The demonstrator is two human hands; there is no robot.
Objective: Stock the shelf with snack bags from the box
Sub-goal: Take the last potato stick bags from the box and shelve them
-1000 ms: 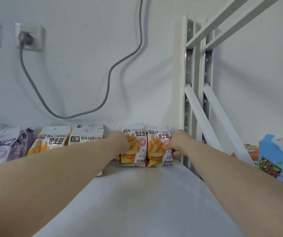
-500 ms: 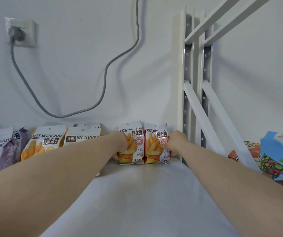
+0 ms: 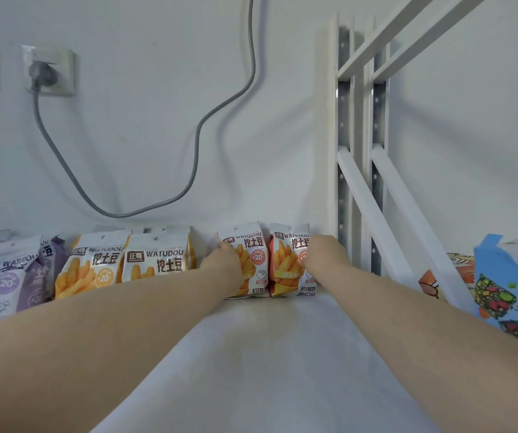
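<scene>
Both bare forearms stretch forward and slightly inward across the white shelf toward its back edge, where two orange snack bags stand upright, side by side and touching, against the wall.

The left hand rests on the left face of the left orange bag, knuckles toward the camera; its fingers curl over the bag's upper left part and seem to press or hold it, though I cannot tell whether they truly grip it, since the hand hides its own fingertips.

The right hand lies on the right side of the right orange bag, just beside the white slotted upright of the shelf frame. Its fingers are folded against the bag's right edge, and here too it is unclear if they clasp it or only touch it.

Left of the left arm, more bags stand in a row along the wall: two yellow-orange bags, partly hidden by the forearm, and purple bags at the far left.

At the right edge, beyond the frame's slanted braces, a blue printed package is visible.

A grey cable runs from a wall socket and loops down above the bags.
</scene>
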